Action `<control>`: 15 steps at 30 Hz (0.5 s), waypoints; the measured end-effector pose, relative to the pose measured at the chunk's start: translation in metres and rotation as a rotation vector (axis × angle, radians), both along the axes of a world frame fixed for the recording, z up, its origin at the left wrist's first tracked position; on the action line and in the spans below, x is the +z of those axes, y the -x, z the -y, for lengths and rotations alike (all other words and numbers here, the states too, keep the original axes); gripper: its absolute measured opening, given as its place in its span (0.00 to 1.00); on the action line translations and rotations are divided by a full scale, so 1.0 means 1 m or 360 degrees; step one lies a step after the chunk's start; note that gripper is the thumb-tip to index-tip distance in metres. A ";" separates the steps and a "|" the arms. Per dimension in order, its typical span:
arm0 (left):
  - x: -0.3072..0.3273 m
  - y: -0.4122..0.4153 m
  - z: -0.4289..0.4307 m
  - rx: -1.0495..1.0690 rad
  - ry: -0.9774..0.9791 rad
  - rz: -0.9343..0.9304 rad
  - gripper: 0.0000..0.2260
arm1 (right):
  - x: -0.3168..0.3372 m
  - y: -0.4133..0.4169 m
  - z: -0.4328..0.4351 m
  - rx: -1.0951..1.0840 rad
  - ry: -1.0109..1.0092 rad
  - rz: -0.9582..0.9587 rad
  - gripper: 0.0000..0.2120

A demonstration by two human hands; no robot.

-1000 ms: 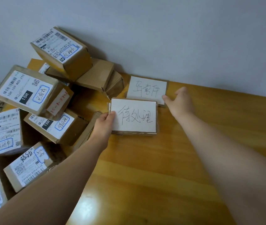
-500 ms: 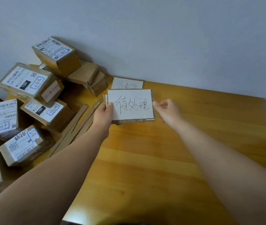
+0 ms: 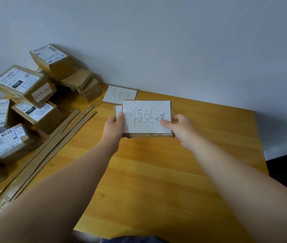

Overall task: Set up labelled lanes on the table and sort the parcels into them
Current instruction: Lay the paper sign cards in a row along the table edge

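Stack of handwritten label cards (image 3: 146, 116) pinched by left hand (image 3: 113, 126) and right hand (image 3: 181, 128), another label card (image 3: 120, 94) flat on wooden surface (image 3: 156, 181), parcels (image 3: 27, 102) heaped at left

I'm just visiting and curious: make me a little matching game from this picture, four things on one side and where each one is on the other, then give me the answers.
Things:
1. label card stack
2. single label card
3. cardboard strips
4. parcels

Places:
A. piled at the table's left end, by the wall
B. lying flat at the table's far edge
C. held between the left hand and the right hand
D. lying side by side on the table, just right of the pile

Pairs: 1-C, 2-B, 3-D, 4-A
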State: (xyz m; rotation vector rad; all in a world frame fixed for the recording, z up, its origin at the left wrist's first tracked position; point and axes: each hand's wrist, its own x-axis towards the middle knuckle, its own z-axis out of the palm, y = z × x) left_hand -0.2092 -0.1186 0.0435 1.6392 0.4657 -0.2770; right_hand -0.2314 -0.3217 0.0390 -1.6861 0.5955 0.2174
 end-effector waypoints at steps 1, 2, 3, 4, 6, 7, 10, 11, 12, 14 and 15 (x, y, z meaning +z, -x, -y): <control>0.002 0.000 0.004 -0.0003 0.0009 -0.0005 0.12 | -0.001 0.002 0.005 -0.0001 0.0007 -0.0007 0.12; 0.004 0.000 0.007 -0.0014 0.0021 -0.0004 0.12 | -0.002 0.003 0.010 -0.0005 0.0015 -0.0018 0.11; 0.005 -0.002 0.010 -0.0038 0.0029 0.0004 0.11 | -0.003 0.003 0.014 -0.0010 0.0021 -0.0028 0.10; 0.005 -0.003 0.012 -0.0068 0.0037 0.0014 0.11 | -0.005 0.003 0.017 -0.0016 0.0027 -0.0033 0.10; 0.005 -0.008 0.014 -0.0119 0.0032 0.0013 0.12 | -0.008 0.000 0.021 -0.0043 0.0030 -0.0047 0.11; 0.004 -0.011 0.014 -0.0131 0.0030 0.0009 0.12 | -0.010 -0.002 0.023 -0.0060 0.0018 -0.0055 0.12; -0.001 -0.018 0.011 -0.0130 0.0033 0.0004 0.13 | -0.018 -0.010 0.021 -0.0081 -0.0077 -0.0108 0.12; -0.003 -0.020 0.010 -0.0126 0.0032 0.0002 0.13 | -0.020 -0.012 0.020 -0.0092 -0.0131 -0.0125 0.12; -0.006 -0.022 0.008 -0.0116 0.0032 -0.0004 0.13 | -0.022 -0.014 0.018 -0.0103 -0.0190 -0.0144 0.11; -0.014 -0.025 0.003 -0.0087 0.0030 -0.0030 0.13 | -0.026 -0.017 0.014 -0.0113 -0.0272 -0.0173 0.09; -0.018 -0.027 0.001 -0.0069 0.0034 -0.0052 0.13 | -0.027 -0.018 0.012 -0.0106 -0.0290 -0.0186 0.08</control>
